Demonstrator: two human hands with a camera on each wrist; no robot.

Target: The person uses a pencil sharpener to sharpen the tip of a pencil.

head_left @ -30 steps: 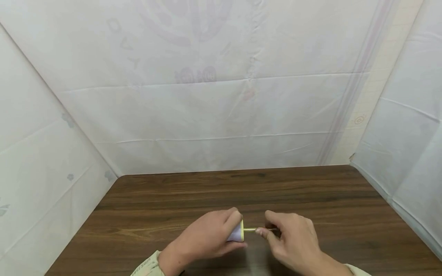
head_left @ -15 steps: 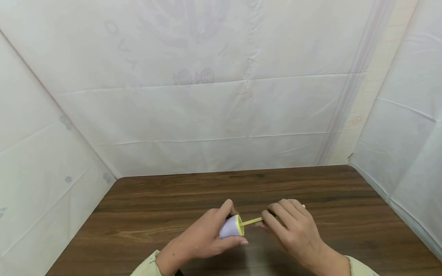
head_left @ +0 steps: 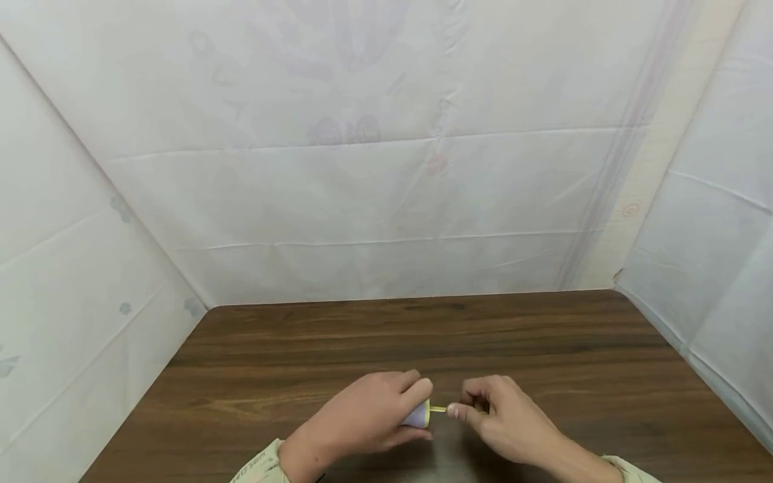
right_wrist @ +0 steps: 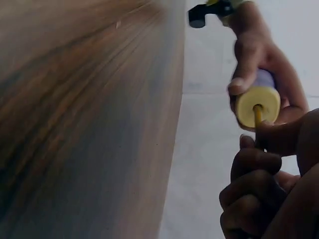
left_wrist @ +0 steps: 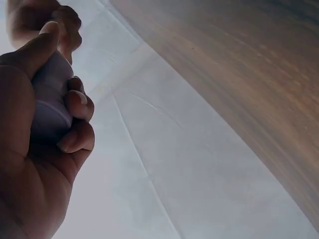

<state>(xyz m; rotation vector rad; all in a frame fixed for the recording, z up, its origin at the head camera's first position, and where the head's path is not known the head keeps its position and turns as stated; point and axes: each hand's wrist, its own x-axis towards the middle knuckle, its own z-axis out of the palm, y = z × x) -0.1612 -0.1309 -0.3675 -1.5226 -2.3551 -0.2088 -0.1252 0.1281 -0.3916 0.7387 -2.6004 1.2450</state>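
Note:
My left hand (head_left: pixel 371 410) grips a purple sharpener (head_left: pixel 417 416) with a yellow end, above the middle of the table's near part. In the left wrist view, thumb and fingers wrap the sharpener's purple body (left_wrist: pixel 52 99). A thin yellow pencil (head_left: pixel 438 409) sticks out of its end toward my right hand (head_left: pixel 510 419), which pinches it between thumb and forefinger. From the right wrist, the pencil (right_wrist: pixel 257 117) is seen entering a round hole in the yellow end face (right_wrist: pixel 246 110). The pencil's far end is hidden within my right hand.
Under both hands lies a dark wood-grain table (head_left: pixel 302 349) with rounded far corners. White printed sheets (head_left: pixel 362 201) hang behind it and along both sides. A small black object (right_wrist: pixel 198 20) shows by the left wrist in the right wrist view.
My right hand rolled its fingers over the pencil half a second ago and has since turned back, thumb toward the sharpener. My left hand tilted the sharpener and brought it level again.

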